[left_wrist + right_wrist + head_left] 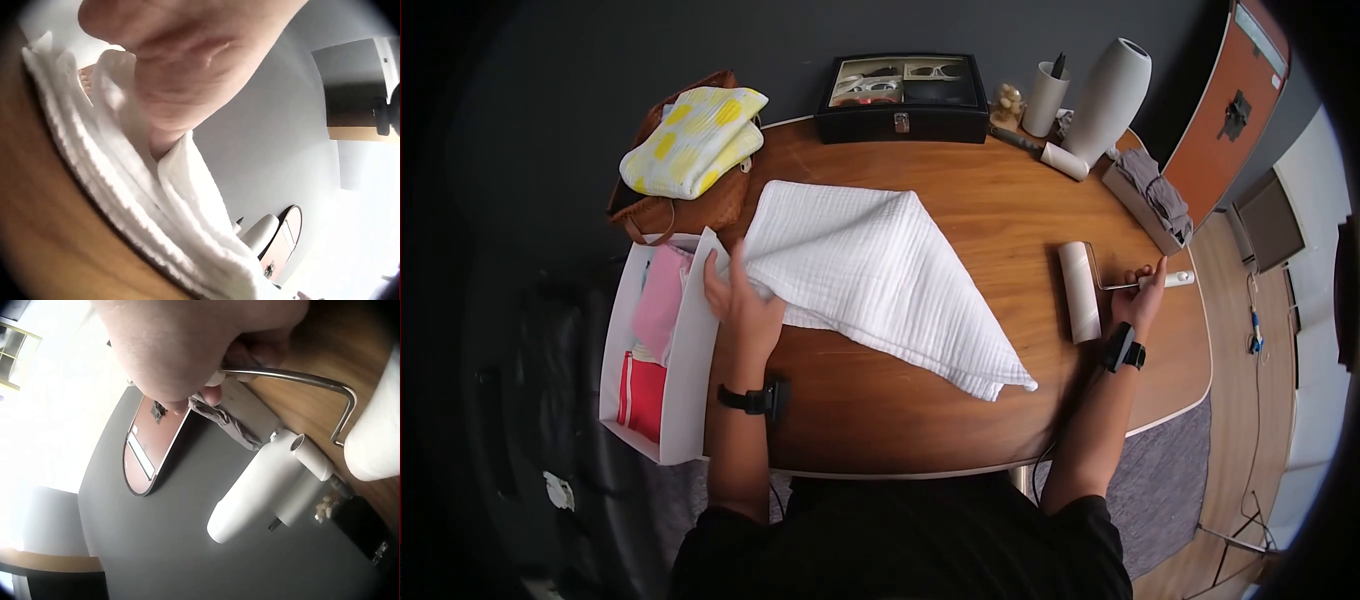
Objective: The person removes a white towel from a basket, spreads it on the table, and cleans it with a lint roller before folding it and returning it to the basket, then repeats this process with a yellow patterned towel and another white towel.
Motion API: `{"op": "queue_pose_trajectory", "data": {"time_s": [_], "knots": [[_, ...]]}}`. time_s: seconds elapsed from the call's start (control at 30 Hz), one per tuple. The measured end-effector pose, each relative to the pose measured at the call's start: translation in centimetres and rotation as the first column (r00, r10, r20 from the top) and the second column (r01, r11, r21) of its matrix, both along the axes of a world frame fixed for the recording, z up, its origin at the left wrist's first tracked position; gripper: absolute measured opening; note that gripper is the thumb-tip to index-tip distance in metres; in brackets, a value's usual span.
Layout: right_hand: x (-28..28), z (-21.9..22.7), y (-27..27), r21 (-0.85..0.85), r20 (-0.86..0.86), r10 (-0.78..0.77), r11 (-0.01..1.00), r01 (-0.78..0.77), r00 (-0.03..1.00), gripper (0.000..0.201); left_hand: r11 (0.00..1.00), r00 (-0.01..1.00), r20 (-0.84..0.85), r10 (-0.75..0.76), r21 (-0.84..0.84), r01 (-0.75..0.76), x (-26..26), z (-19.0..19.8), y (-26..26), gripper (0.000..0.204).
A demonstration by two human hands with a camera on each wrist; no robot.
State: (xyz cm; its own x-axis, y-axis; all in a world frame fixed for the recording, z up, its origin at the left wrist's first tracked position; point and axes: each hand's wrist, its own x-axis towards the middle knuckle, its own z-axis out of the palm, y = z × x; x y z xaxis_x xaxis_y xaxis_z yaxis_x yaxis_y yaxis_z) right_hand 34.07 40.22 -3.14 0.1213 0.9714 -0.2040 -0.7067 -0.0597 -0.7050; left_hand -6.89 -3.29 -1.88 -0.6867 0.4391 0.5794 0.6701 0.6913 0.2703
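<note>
A white crinkled muslin cloth (860,250) lies partly folded across the middle of the table, a ridge running toward its left end. At that end is my left hand (745,310), beside the white box, its fingers blurred. In the left wrist view the thumb (165,140) goes in between raised folds of the cloth (194,194), which hide its tip. On the table's right side, my right hand (1140,295) grips the white handle (1178,279) of a lint roller. The lint roller's white roll (1080,292) points away from me; its bent wire frame (300,376) shows in the right wrist view.
A white box (708,350) of folded pink and red fabrics stands left, near a brown bag (720,205) topped by a yellow-patterned cloth (690,140). Behind are a black glasses case (900,125), a second lint roller (1062,160), a tall white vase (1108,100) and a box of grey fabric (1150,200).
</note>
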Motion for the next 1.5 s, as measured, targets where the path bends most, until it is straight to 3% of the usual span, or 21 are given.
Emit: {"op": "queue_pose_trajectory", "data": {"time_s": [0.07,0.1,0.17,0.27,0.3,0.37,0.4,0.43,0.5,0.57,0.67,0.77,0.83,0.87,0.97,1.07,1.2,1.3,1.4,1.47,1.5], "knots": [[0.0,0.5,-0.4,-0.024,0.002,0.023,0.999,-0.023,1.0,0.038,0.983,0.994,-0.072,-0.086,-0.17,0.072,0.0,1.5,0.9,0.052],[0.1,0.6,-0.4,-0.035,-0.002,0.029,0.999,-0.029,1.0,0.039,0.974,0.975,0.15,-0.163,-0.134,0.183,-0.7,2.1,1.5,0.045],[0.5,0.0,0.1,-0.017,-0.007,0.06,0.998,-0.06,0.998,0.041,0.929,0.779,0.546,-0.309,-0.002,0.369,-2.8,3.7,3.2,0.032],[0.7,-0.4,0.3,0.002,-0.015,0.108,0.994,-0.108,0.994,0.041,0.828,0.72,0.413,-0.558,0.227,0.512,0.5,9.4,8.5,0.025],[0.7,-0.4,0.2,0.009,-0.016,0.125,0.992,-0.125,0.992,0.041,0.798,0.642,0.474,-0.603,0.335,0.502,1.6,9.8,10.8,0.031],[0.6,-0.3,0.1,0.011,-0.023,0.112,0.994,-0.112,0.993,0.041,0.713,0.11,0.721,-0.684,0.63,0.308,7.1,13.2,15.0,0.036],[0.7,-0.1,0.1,0.014,-0.024,0.105,0.994,-0.105,0.994,0.041,0.643,-0.204,0.756,-0.622,0.642,0.418,8.5,14.2,16.6,0.045],[0.7,0.1,-0.1,0.021,-0.036,0.097,0.995,-0.096,0.995,0.041,0.565,-0.462,0.658,-0.594,0.751,0.343,10.0,14.1,17.4,0.058],[0.7,0.6,-0.5,0.031,-0.059,0.081,0.996,-0.079,0.995,0.041,0.437,-0.572,0.614,-0.544,0.789,0.431,11.4,13.4,18.9,0.056],[1.3,0.5,-0.1,0.032,-0.066,0.074,0.997,-0.072,0.995,0.04,0.396,-0.495,0.654,-0.572,0.749,0.532,11.8,13.7,18.9,0.048],[2.7,-0.6,0.7,0.044,-0.031,0.038,0.998,-0.036,0.999,0.04,0.364,-0.148,0.68,-0.718,0.548,0.753,8.8,10.1,17.2,0.046],[3.2,-1.0,1.9,0.017,0.1,-0.047,0.999,0.045,0.994,0.044,0.548,0.365,0.647,-0.669,0.098,0.831,4.6,8.9,12.2,0.066],[3.8,-1.0,2.2,-0.027,0.25,-0.057,0.997,0.066,0.967,0.049,0.627,0.588,0.579,-0.564,-0.162,0.762,1.0,7.1,8.1,0.081],[4.3,-0.9,2.3,-0.058,0.343,-0.027,0.997,0.05,0.939,0.052,0.701,0.654,0.594,-0.469,-0.2,0.685,-0.9,5.7,6.0,0.091],[5.4,-0.1,1.6,-0.101,0.587,0.078,0.995,-0.023,0.806,0.058,0.762,0.709,0.607,-0.358,-0.249,0.598,-3.7,3.9,0.1,0.096],[6.6,-1.5,2.4,-0.135,0.8,0.145,0.989,-0.06,0.582,0.06,0.766,0.687,0.616,-0.386,-0.2,0.611,-3.3,2.7,-2.9,0.093],[8.1,-0.3,0.8,-0.193,0.977,0.203,0.974,-0.122,0.073,0.06,0.826,0.787,0.484,-0.383,-0.201,0.526,-2.0,1.0,-3.2,0.075],[7.4,0.7,-1.7,-0.102,0.986,0.13,0.966,-0.237,0.106,0.053,0.829,0.782,0.472,-0.408,-0.167,0.533,-1.3,2.1,-3.6,0.056],[2.1,12.4,-11.7,0.154,0.93,0.052,0.844,-0.514,0.365,0.033,0.821,0.76,0.487,-0.43,-0.14,0.554,-1.2,2.8,-4.4,0.042],[1.0,16.7,-17.1,0.545,0.783,-0.103,0.589,-0.597,0.613,0.022,0.809,0.733,0.498,-0.464,-0.1,0.58,-1.4,3.1,-4.5,0.035],[0.8,17.8,-19.3,0.756,0.616,-0.163,0.395,-0.521,0.77,0.015,0.812,0.733,0.509,-0.452,-0.106,0.574,-1.7,3.2,-4.5,0.033]]}}
